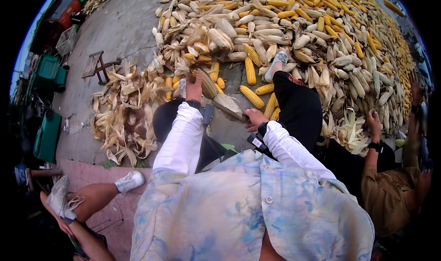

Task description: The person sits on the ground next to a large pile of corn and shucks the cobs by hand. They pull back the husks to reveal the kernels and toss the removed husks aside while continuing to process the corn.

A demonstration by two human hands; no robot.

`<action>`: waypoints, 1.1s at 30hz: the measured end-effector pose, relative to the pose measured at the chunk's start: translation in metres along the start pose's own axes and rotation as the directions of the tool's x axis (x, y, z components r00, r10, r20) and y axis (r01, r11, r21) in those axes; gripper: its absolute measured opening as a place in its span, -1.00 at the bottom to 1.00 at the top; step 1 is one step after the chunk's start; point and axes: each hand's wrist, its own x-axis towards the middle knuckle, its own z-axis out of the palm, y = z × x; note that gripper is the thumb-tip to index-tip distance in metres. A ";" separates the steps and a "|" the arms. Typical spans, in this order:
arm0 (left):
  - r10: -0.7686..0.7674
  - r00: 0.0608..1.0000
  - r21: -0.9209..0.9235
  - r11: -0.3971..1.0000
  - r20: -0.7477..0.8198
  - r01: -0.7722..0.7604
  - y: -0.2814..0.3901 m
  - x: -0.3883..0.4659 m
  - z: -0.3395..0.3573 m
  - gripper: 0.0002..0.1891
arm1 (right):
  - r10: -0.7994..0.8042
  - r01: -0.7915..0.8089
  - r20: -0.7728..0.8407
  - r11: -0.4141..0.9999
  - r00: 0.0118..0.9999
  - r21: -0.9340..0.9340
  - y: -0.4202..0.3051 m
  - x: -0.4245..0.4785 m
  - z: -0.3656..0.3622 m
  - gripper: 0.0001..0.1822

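Between my hands stretches a corn ear in its dry husk (225,104). My left hand (194,88) grips the upper end, the thumb lying along it. The fingers of my right hand (255,119) pinch the lower, narrow end. Husked yellow corn cobs (251,97) lie on the concrete just beyond and between my legs, several of them close to my right hand. A heap of loose dry husks (127,123) lies left of my left leg. Beyond my feet rises a large pile of husked and unhusked corn (275,30).
A small folding stool (94,66) stands at the left on the concrete, with green bins (48,137) and a wire crate (67,40) farther left. Another person's legs and white shoes (129,181) are at the lower left. People sit close on my right, one raised hand (373,123) showing.
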 end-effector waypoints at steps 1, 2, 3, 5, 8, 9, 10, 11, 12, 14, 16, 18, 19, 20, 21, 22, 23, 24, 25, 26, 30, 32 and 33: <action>0.015 0.999 0.016 1.000 0.035 -0.015 -0.006 -0.005 0.002 -0.32 | -0.026 0.025 -0.009 0.994 1.000 -0.106 -0.001 -0.002 0.000 -0.57; 0.003 0.998 0.020 1.000 0.068 -0.004 -0.013 -0.009 0.002 -0.34 | -0.118 0.114 -0.017 0.980 0.993 -0.162 -0.002 0.000 -0.001 -0.55; -0.033 0.997 0.077 0.997 0.068 0.028 -0.019 -0.014 0.002 -0.37 | -0.206 0.197 -0.017 0.956 0.978 -0.217 -0.001 0.002 -0.002 -0.53; -0.055 0.977 0.022 0.998 0.206 0.051 -0.031 -0.024 0.001 -0.40 | -0.434 0.406 -0.029 0.862 0.900 -0.303 -0.002 0.006 -0.005 -0.51; -0.130 0.944 0.119 0.988 0.303 0.098 -0.041 -0.043 0.007 -0.42 | -0.682 0.642 -0.027 0.700 0.731 -0.313 -0.015 0.004 -0.005 -0.49; -0.179 0.921 0.139 0.981 0.347 0.138 -0.036 -0.053 0.012 -0.42 | -0.705 0.672 -0.012 0.681 0.709 -0.291 -0.022 -0.003 -0.003 -0.49; -0.217 0.897 0.190 0.970 0.385 0.154 -0.032 -0.061 0.016 -0.43 | -0.728 0.701 0.001 0.660 0.686 -0.269 -0.030 -0.011 -0.001 -0.49; -0.257 0.870 0.241 0.956 0.420 0.166 -0.031 -0.066 0.019 -0.43 | -0.750 0.730 0.014 0.638 0.661 -0.246 -0.035 -0.014 -0.001 -0.48; -0.270 0.845 0.253 0.953 0.462 0.166 -0.035 -0.071 0.020 -0.44 | -0.732 0.730 0.079 0.654 0.677 -0.199 -0.037 -0.011 -0.002 -0.47; -0.294 0.788 0.277 0.947 0.541 0.163 -0.046 -0.078 0.022 -0.44 | -0.749 0.758 0.119 0.639 0.652 -0.133 -0.037 -0.010 -0.003 -0.47; -0.332 0.749 0.345 0.927 0.573 0.147 -0.053 -0.082 0.023 -0.45 | -0.819 0.825 0.103 0.563 0.565 -0.056 -0.036 -0.009 0.001 -0.56; -0.381 0.686 0.355 0.916 0.620 0.188 -0.043 -0.088 0.028 -0.43 | -0.839 0.846 0.120 0.532 0.531 -0.034 -0.035 -0.014 -0.003 -0.64; -0.343 0.680 0.297 0.936 0.648 0.188 -0.033 -0.092 0.034 -0.42 | -0.850 0.858 0.129 0.513 0.511 -0.023 -0.036 -0.016 -0.005 -0.68; -0.302 0.675 0.238 0.953 0.673 0.189 -0.025 -0.096 0.038 -0.40 | -0.874 0.880 0.110 0.467 0.474 -0.084 -0.034 -0.011 -0.006 -0.80; -0.258 0.675 0.177 0.966 0.692 0.188 -0.021 -0.098 0.039 -0.39 | -0.824 0.828 0.093 0.561 0.559 -0.009 -0.034 -0.012 -0.006 -0.82; -0.292 0.655 0.210 0.956 0.697 0.204 -0.025 -0.096 0.036 -0.38 | -0.764 0.762 0.084 0.644 0.639 0.067 -0.034 -0.013 -0.006 -0.84; -0.327 0.634 0.243 0.945 0.701 0.219 -0.033 -0.092 0.032 -0.37 | -0.696 0.683 0.084 0.716 0.713 0.143 -0.034 -0.014 -0.006 -0.85; -0.362 0.609 0.276 0.932 0.706 0.234 -0.033 -0.091 0.032 -0.35 | -0.734 0.726 0.067 0.678 0.676 0.115 -0.032 -0.011 -0.006 -0.85; -0.367 0.596 0.272 0.930 0.715 0.246 -0.032 -0.092 0.032 -0.35 | -0.770 0.765 0.051 0.638 0.636 0.087 -0.029 -0.005 -0.006 -0.84; -0.371 0.583 0.269 0.928 0.723 0.257 -0.032 -0.093 0.032 -0.36 | -0.804 0.802 0.036 0.594 0.593 0.058 -0.026 -0.001 -0.006 -0.83; -0.372 0.552 0.242 0.924 0.746 0.295 -0.015 -0.098 0.038 -0.36 | -0.637 0.627 -0.021 0.752 0.771 0.203 -0.031 -0.019 -0.004 -0.84; -0.385 0.513 0.276 0.920 0.767 0.278 -0.020 -0.093 0.035 -0.36 | -0.551 0.526 -0.024 0.783 0.834 0.333 -0.033 -0.025 -0.004 -0.84; -0.389 0.491 0.291 0.919 0.779 0.267 -0.019 -0.091 0.035 -0.36 | -0.528 0.495 -0.022 0.780 0.849 0.382 -0.032 -0.023 -0.004 -0.84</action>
